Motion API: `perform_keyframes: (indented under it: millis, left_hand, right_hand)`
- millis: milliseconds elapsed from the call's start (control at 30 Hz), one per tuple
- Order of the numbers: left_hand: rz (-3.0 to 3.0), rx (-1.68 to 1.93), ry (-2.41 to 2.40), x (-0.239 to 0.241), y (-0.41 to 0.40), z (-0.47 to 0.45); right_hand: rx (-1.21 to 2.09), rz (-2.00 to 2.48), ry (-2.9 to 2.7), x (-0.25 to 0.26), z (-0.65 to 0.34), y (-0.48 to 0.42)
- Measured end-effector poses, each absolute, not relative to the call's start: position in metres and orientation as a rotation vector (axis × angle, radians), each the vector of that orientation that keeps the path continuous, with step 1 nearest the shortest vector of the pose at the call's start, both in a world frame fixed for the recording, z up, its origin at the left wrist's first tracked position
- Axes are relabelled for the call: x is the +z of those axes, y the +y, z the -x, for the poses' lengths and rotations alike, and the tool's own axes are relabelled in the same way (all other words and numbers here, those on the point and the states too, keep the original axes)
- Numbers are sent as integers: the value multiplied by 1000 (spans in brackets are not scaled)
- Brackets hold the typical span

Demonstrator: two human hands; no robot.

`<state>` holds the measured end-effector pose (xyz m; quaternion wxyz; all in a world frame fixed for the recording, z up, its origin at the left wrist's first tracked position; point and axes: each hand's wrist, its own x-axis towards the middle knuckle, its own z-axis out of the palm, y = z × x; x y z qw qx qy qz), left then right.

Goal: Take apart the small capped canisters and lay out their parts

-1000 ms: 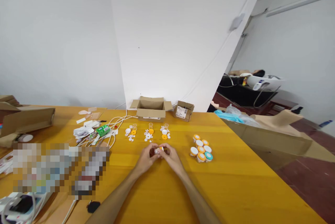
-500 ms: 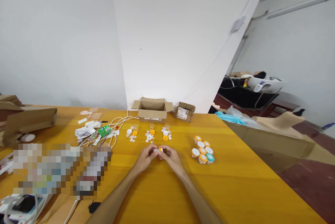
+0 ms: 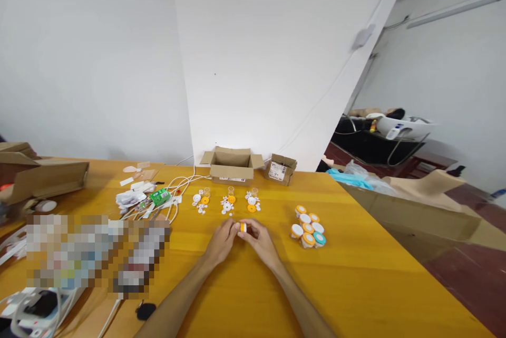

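Held piece: a small orange-and-white capped piece (image 3: 243, 227), mostly hidden by fingers, is between the two hands, over the near middle of the desk (image 3: 245, 285).
Left hand (image 3: 220, 241): curled, its thumb and fingertips pinching the left end of the capped piece.
Right hand (image 3: 261, 239): thumb and fingers closed around the right end of the same piece, the orange band showing between the hands.
Parts rows: beyond the hands are three groups, each with a clear cup at its far side; the left clear cup (image 3: 207, 191), middle clear cup (image 3: 231, 190) and right clear cup (image 3: 254, 191) stand apart, with orange lids, white discs and tiny white pieces close by.
Capped jars (image 3: 308, 228): eight sit clustered to the right of the right hand, with orange, white and one teal top.
Cardboard: an open cardboard box (image 3: 231, 174) is at the far edge of the desk, with a smaller labelled carton (image 3: 280, 170) just to its right.
Left clutter: a green packet (image 3: 160, 197) lies among white cables (image 3: 185, 184); a black fob (image 3: 146, 310) is near, beside the left forearm. Two patches there are pixelated.
Right of the desk: a large carton (image 3: 411, 211) holds blue plastic (image 3: 351, 179).
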<state>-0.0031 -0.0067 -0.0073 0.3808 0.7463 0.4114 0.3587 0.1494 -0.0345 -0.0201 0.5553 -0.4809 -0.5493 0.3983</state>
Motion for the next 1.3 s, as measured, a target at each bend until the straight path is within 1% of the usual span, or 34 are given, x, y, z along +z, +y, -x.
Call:
perform_keyframes:
  millis: [167,367,500,767,1000,1300]
  left_hand:
    - [-1832,939,1039,-10,-5,3]
    - [-1690,1030,945,-11,-4,2]
    - [-1701,1008,888,-11,-3,1]
    - [-1642,997,1024,-6,-5,3]
    - [-1606,913,886,-1,-7,2]
    - [-1791,940,1095,0,-4,6]
  right_hand:
    - [953,1109,-1306,-21,-147,-34]
    - [1018,1108,-1143,-21,-150,-31]
    - [1046,1089,-1147,-18,-151,-32]
    - [1066,1065,-1171,-23,-145,-32]
    - [1085,1072,-1117,-20,-151,-30]
    - [1083,1052,-1142,-24,-145,-32]
